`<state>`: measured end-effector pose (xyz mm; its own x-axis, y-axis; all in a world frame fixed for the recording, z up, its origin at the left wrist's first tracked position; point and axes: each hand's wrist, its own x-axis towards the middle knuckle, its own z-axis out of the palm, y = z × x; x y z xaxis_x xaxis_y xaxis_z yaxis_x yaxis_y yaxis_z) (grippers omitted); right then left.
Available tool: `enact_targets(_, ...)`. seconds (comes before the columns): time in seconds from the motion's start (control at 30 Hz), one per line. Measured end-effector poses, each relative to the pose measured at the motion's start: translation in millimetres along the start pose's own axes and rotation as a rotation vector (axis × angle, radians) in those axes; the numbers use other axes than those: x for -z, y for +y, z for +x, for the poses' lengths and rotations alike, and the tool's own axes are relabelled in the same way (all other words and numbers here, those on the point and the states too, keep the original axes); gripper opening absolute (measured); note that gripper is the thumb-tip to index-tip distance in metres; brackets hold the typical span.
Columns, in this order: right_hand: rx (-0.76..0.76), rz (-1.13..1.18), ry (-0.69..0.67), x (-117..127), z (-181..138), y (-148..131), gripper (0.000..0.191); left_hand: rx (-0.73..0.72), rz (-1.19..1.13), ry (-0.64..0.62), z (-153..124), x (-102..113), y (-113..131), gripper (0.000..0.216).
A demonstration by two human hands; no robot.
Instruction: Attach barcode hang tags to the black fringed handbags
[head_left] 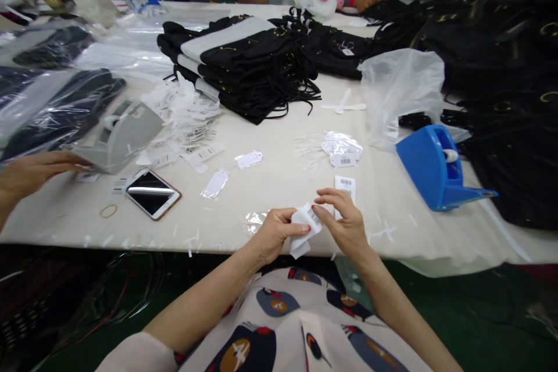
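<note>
My left hand grips a small, folded strip of white barcode labels at the table's front edge, its thumb on top. My right hand meets the strip's upper right corner, with thumb and forefinger tips close together there. Under and behind the right hand lies a white barcode label sheet. Farther back is a pile of hang tags in clear sleeves, their white strings to the left. Two more sleeved tags, a nearer one and a farther one, lie left of my hands.
A blue tape dispenser stands right, a grey one left, beside another person's hand. A phone, a rubber band and a heap of tags lie left. Stacked black bags are behind. Two people stand across the table.
</note>
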<state>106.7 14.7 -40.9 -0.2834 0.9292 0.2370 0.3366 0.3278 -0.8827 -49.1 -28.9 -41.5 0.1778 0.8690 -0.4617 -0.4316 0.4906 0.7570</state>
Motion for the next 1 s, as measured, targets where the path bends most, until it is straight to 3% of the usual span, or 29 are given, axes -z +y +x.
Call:
enact_targets(0.07, 0.088, -0.135, 0.053, 0, -6, -7, 0.013, -0.067, -0.019, 0.079, 1, -1, -1, 0.026)
enact_targets(0.17, 0.104, -0.191, -0.003, -4, -17, -13, 0.019, -0.123, 0.004, 0.092, 2, -2, -3, 0.024)
enact_targets(0.4, -0.106, 0.032, 0.030, -14, -27, -14, 0.014, -0.220, 0.243, -0.017, -2, -4, -4, 0.017)
enact_targets(1.0, -0.413, 0.354, 0.024, -13, -32, -9, 0.012, -0.149, 0.338, 0.082, 3, -6, -12, 0.018)
